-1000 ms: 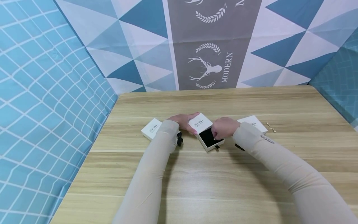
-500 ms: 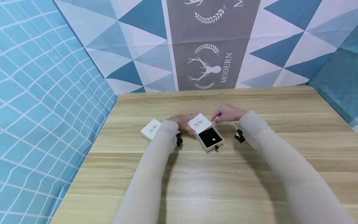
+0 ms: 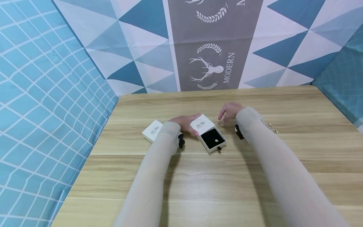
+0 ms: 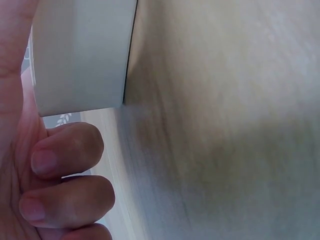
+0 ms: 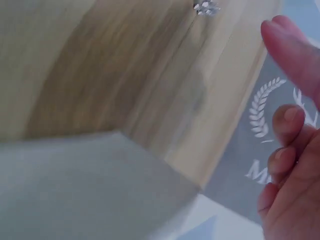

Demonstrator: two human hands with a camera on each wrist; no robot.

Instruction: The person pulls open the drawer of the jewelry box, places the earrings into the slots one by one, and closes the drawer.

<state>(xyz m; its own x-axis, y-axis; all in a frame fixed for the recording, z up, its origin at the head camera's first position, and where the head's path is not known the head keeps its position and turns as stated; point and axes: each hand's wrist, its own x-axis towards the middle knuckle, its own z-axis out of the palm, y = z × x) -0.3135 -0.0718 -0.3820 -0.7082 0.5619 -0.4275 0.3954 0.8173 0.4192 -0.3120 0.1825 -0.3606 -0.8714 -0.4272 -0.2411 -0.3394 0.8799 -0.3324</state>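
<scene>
White cardboard, black-lettered, forms the box sleeve [image 3: 202, 124] held between thumb and fingers in the left hand's grip [image 3: 185, 122]. From its near right edge juts a black-lined white tray [image 3: 209, 139] bearing a bright stud [image 3: 216, 140]; their long axis slants across the wooden desk [image 3: 204, 186], tray end pointing rightward toward the person. The right hand's grip [image 3: 231, 111] is relaxed, forefinger extended, just apart from a silvery stud [image 5: 206, 7] on the desk.

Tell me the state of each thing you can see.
Left hand: gripping middle box
Right hand: hovering, holding nothing visible
Middle box: slid partly open
Inner ornament: resting on black lining
Second ornament: apparently on table near right hand
Left box: looks shut, partly covered
Right box: mostly hidden, cannot tell
Small pieces: loose on table, right
</scene>
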